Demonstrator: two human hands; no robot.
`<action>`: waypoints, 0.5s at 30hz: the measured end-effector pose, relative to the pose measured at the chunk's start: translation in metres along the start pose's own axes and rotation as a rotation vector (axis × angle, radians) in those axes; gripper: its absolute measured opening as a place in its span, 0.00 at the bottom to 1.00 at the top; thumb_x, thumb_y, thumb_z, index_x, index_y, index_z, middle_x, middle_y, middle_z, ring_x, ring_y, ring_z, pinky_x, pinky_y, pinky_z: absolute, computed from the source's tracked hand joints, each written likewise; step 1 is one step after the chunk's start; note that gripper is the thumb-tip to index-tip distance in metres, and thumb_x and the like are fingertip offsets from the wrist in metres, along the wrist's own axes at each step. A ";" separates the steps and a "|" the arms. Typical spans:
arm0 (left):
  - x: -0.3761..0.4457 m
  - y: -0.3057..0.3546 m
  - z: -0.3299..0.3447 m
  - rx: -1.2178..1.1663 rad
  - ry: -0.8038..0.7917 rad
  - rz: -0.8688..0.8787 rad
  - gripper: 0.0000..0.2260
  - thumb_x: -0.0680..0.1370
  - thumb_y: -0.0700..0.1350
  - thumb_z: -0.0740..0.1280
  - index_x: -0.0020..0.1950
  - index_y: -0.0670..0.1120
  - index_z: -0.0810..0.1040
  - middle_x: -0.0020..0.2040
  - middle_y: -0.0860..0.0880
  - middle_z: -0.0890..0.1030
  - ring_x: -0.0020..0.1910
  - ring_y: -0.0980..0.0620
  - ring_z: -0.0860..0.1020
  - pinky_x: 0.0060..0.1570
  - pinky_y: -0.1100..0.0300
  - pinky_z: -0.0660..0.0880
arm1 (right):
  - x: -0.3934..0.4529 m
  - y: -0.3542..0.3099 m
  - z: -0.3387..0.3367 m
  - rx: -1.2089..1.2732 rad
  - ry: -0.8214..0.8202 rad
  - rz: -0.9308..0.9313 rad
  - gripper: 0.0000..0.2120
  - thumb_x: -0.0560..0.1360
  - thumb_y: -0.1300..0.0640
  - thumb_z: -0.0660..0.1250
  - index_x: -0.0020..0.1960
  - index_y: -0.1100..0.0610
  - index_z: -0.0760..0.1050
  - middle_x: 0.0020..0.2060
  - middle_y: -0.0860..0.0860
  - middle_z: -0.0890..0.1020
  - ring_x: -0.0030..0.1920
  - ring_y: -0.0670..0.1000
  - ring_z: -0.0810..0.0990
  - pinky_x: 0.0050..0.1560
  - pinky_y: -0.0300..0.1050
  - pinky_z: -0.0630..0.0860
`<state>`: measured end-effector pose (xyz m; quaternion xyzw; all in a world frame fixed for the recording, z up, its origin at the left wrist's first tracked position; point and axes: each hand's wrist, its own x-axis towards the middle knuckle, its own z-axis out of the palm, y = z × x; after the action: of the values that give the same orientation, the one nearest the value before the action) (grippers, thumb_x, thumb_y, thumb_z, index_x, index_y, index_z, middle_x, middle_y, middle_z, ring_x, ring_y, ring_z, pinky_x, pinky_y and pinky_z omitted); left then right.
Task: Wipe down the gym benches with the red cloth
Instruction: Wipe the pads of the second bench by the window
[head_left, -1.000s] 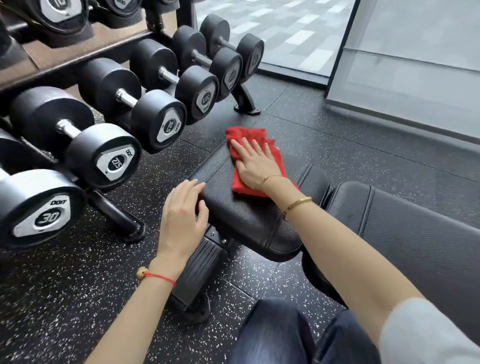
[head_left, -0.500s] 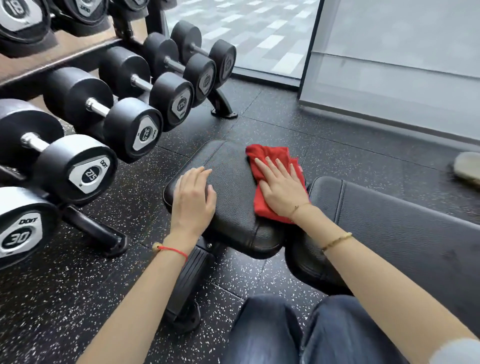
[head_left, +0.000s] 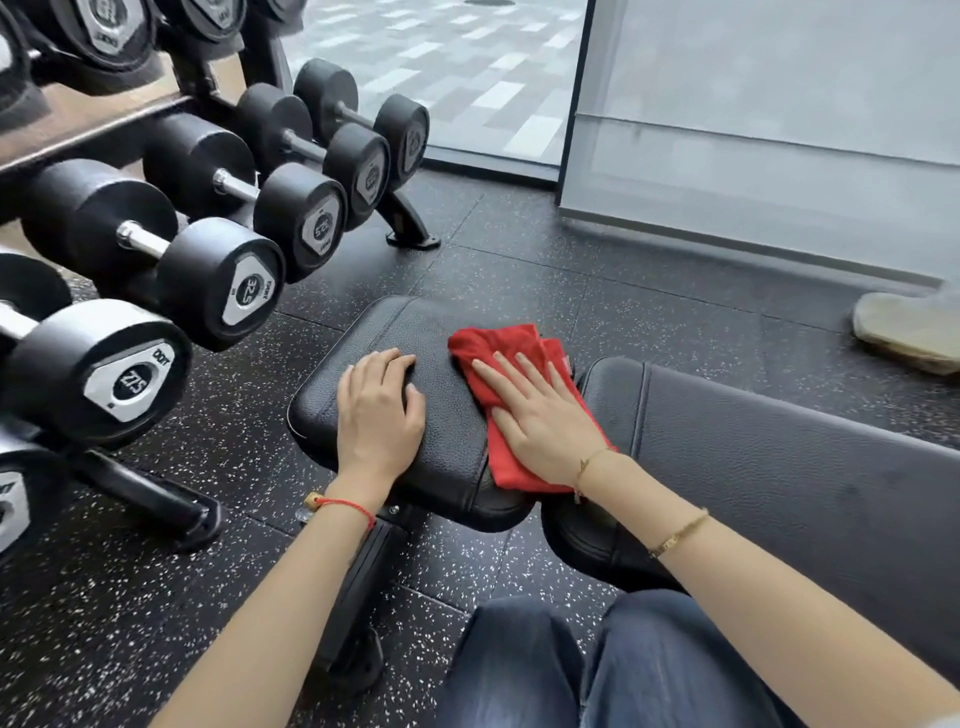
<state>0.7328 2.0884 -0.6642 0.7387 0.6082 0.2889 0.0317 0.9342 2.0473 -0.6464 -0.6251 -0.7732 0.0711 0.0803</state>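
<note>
Red cloth (head_left: 511, 410) lies flat under my right hand (head_left: 545, 423), fingers straight and spread, palm pressing it onto the right edge of the black seat pad (head_left: 415, 332). The cloth's near end hangs over the pad's lip, just above the gap between the seat pad and the long back pad (head_left: 779, 452).

My left hand (head_left: 376, 408) rests on the seat pad's left part, fingers loosely curled over the textured vinyl, gripping nothing; I read it as a brace.

Risks, as I judge them:
- Cloth is held by palm pressure only. A stroke toward the gap could let the loose end slip down between the pads, out of reach.
- Cloth is bunched at its far end; folds may skip strips of vinyl.
- Left hand covers part of the pad, so that patch goes unwiped unless I shift it.
- Dumbbell rack (head_left: 208, 249) stands near on the left; a wide sweep could knock knuckles on a weight.
</note>
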 end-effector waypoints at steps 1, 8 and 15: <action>0.000 0.000 0.000 0.001 0.003 -0.001 0.16 0.77 0.42 0.64 0.65 0.44 0.77 0.67 0.46 0.76 0.69 0.45 0.70 0.72 0.45 0.61 | 0.012 0.000 -0.001 0.018 0.004 0.049 0.27 0.81 0.48 0.50 0.78 0.43 0.46 0.78 0.47 0.51 0.78 0.52 0.47 0.77 0.54 0.40; 0.000 0.000 0.001 -0.006 0.027 -0.009 0.16 0.76 0.43 0.65 0.64 0.46 0.77 0.66 0.47 0.77 0.68 0.46 0.71 0.72 0.46 0.63 | 0.051 -0.015 -0.004 0.020 -0.019 0.136 0.27 0.82 0.49 0.50 0.79 0.47 0.47 0.79 0.51 0.50 0.78 0.55 0.47 0.76 0.54 0.38; -0.001 -0.004 0.002 0.005 0.031 0.010 0.16 0.77 0.43 0.65 0.64 0.45 0.77 0.65 0.47 0.77 0.67 0.45 0.72 0.70 0.46 0.65 | -0.051 -0.012 -0.006 -0.064 -0.038 -0.061 0.28 0.82 0.48 0.48 0.78 0.43 0.42 0.78 0.45 0.49 0.78 0.50 0.46 0.77 0.52 0.42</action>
<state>0.7305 2.0891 -0.6681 0.7373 0.6055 0.2990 0.0191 0.9344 1.9954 -0.6398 -0.6020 -0.7951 0.0556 0.0477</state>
